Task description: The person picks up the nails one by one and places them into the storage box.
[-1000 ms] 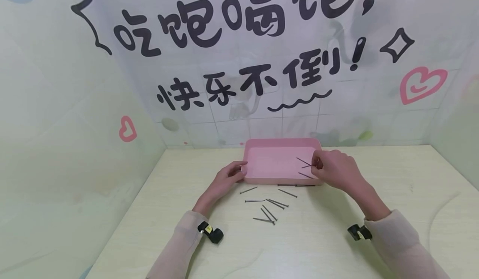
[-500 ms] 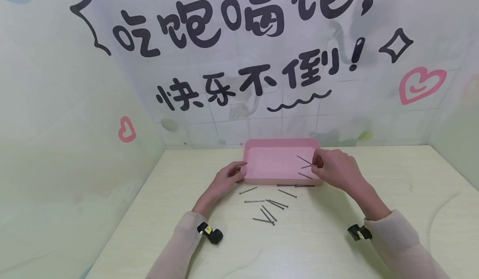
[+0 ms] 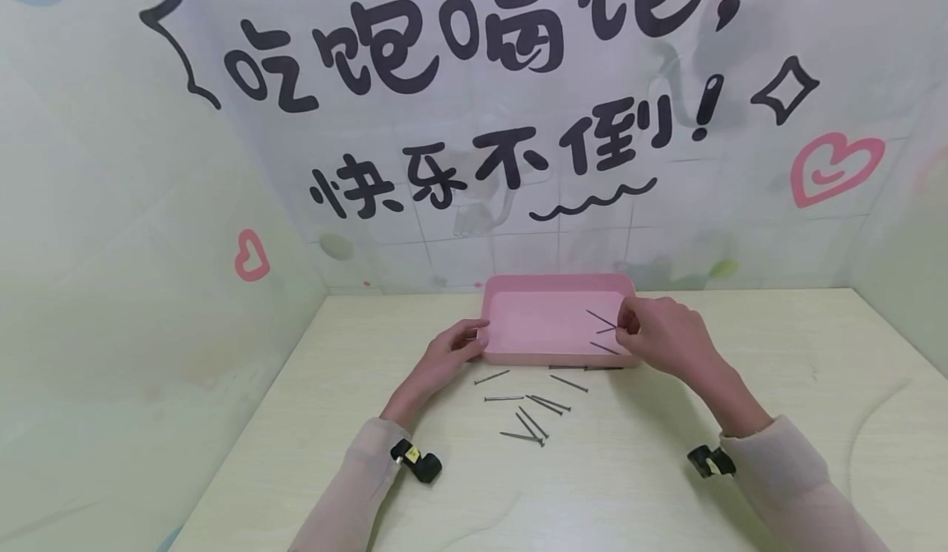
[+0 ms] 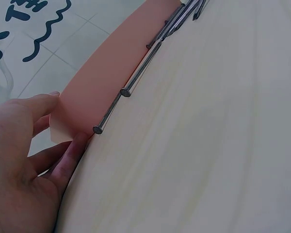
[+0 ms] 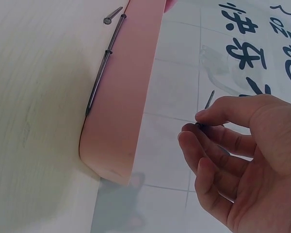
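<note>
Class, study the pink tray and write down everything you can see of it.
The pink tray is rectangular, shallow and open-topped, with rounded corners and smooth walls that look like plastic. It stands upright on the pale table, near the back wall. The left hand holds its left end. Two nails lie along its front foot. The right hand partly hides its right end.

Lettered wall behind pale table

Hands flank a pink tray beyond scattered nails.
</note>
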`<state>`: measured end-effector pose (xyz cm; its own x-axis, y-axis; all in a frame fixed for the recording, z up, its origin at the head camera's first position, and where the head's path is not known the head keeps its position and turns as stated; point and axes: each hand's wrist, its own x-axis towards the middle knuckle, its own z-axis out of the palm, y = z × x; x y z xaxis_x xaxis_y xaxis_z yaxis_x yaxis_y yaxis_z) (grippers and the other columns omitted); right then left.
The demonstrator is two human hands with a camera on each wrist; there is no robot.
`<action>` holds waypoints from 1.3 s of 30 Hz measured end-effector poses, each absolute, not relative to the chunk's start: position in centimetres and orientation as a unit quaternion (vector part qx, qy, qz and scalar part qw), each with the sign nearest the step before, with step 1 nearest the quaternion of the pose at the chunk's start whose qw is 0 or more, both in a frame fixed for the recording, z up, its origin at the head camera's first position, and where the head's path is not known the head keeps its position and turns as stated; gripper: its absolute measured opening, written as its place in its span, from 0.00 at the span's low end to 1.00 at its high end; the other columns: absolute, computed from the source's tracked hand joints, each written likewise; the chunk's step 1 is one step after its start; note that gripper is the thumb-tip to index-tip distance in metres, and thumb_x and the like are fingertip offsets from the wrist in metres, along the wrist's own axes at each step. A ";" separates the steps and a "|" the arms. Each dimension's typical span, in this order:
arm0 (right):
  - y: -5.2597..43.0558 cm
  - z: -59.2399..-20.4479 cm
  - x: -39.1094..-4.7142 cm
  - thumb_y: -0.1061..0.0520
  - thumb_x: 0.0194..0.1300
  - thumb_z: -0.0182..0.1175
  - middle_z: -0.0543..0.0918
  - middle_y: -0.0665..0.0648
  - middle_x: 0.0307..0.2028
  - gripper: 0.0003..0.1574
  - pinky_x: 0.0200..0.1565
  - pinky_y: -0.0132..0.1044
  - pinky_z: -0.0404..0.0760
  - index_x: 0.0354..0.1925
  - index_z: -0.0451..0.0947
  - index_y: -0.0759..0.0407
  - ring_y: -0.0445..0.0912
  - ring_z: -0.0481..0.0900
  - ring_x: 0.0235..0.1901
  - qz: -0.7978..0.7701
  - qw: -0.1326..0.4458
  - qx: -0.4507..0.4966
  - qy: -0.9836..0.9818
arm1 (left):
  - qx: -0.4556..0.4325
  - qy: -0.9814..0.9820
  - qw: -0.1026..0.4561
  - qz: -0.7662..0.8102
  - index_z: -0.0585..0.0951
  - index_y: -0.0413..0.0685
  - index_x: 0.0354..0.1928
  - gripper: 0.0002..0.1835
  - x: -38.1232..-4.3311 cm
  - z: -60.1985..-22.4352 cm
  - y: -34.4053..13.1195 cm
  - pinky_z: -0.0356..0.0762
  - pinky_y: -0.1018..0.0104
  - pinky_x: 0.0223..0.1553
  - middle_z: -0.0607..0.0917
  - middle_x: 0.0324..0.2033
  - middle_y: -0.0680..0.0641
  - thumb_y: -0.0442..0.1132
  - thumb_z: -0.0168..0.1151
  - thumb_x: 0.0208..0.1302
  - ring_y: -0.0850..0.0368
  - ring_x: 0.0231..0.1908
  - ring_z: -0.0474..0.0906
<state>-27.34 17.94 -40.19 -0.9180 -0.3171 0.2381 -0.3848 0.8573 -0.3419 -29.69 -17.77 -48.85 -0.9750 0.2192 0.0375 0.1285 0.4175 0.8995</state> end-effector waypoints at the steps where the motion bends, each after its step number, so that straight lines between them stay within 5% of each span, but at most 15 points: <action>1: 17.9 -40.2 -27.4 0.58 0.62 0.63 0.82 0.49 0.25 0.02 0.22 0.35 0.67 0.32 0.80 0.55 0.44 0.73 0.23 0.195 0.087 0.183 -0.960 | 0.103 0.841 0.042 0.530 0.75 0.57 0.71 0.24 -29.7 -48.9 -17.8 0.81 0.54 0.65 0.80 0.67 0.43 0.47 0.60 0.77 0.49 0.64 0.80; 39: 17.6 -40.5 -27.6 0.58 0.63 0.65 0.81 0.49 0.25 0.03 0.23 0.35 0.67 0.32 0.81 0.55 0.44 0.72 0.23 0.193 0.082 0.184 -0.960 | 0.107 0.838 0.041 0.534 0.75 0.57 0.71 0.23 -29.9 -49.0 -17.8 0.82 0.56 0.63 0.81 0.66 0.43 0.46 0.60 0.77 0.49 0.62 0.81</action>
